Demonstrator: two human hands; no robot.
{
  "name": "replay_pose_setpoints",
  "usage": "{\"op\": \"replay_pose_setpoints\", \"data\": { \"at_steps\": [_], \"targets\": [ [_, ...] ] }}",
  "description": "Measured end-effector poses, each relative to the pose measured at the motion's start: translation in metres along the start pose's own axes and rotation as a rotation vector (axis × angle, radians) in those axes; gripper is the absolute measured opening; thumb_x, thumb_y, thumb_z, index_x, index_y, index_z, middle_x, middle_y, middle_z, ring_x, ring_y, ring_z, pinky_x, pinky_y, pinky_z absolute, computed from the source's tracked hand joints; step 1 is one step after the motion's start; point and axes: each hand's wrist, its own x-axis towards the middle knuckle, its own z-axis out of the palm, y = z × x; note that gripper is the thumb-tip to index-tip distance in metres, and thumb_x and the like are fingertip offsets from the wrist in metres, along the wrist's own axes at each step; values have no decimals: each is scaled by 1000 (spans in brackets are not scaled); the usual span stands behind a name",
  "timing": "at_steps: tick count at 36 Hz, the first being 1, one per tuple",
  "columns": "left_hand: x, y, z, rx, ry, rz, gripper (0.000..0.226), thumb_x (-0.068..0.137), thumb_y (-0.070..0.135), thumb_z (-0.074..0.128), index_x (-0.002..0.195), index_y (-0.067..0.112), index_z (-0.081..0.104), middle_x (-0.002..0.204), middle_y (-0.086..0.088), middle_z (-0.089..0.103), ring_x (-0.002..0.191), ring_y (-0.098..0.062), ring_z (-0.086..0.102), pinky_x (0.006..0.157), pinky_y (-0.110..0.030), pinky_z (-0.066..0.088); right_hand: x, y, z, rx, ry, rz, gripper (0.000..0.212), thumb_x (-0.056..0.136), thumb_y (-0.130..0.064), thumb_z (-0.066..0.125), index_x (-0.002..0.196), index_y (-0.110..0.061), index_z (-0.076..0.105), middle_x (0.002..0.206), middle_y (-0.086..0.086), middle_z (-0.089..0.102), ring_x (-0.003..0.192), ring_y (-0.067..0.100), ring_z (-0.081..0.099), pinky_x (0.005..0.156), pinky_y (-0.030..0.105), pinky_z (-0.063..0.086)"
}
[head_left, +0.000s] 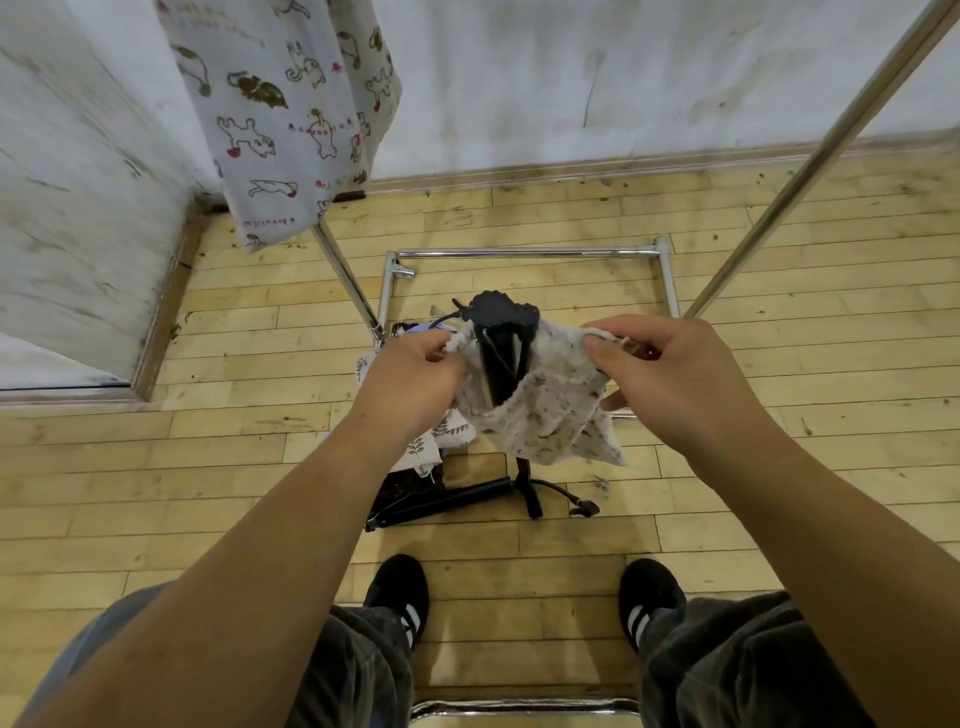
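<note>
Pinching the rim of a small flower-print pouch (550, 421) on either side, the left hand (415, 379) and right hand (675, 379) pull its mouth apart, fingers curled and thumbs pressed onto the fabric edge. The pouch hangs at chest height in front of the person, its opening around the knobbly top of a black stand (501, 314), whose legs rest on the wooden floor (208, 467) below. Holding the two sides wide apart probably keeps the cloth from snagging on the stand's head as the pouch slides along it; whether it is going on or coming off cannot be told. More printed cloths (423, 447) lie heaped just under the left wrist, within reach, and a cat-print sheet (291, 119) hangs from the metal rack (524, 253) behind.
</note>
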Motion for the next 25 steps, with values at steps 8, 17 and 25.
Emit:
{"op": "replay_pose_setpoints", "data": {
  "at_steps": [8,17,25],
  "targets": [
    [8,-7,-7,161,153,88,18,102,25,57,117,28,65,107,7,72,84,-14,68,72,-27,53,2,1,-4,-76,48,-12,15,95,-21,71,96,-35,77,92,1,72,80,27,71,64,25,59],
    [6,-13,-17,453,227,149,32,99,12,58,121,26,76,118,1,76,106,-17,69,87,-22,47,3,-2,-6,-84,89,3,24,96,-18,65,103,-39,74,89,4,67,69,24,67,60,31,58],
    [6,-10,-15,70,163,109,19,100,17,61,107,30,74,91,10,69,50,2,52,54,-11,43,4,-1,-6,-25,119,-3,20,95,-19,66,97,-36,76,90,0,71,56,3,54,46,8,43]
  ]
}}
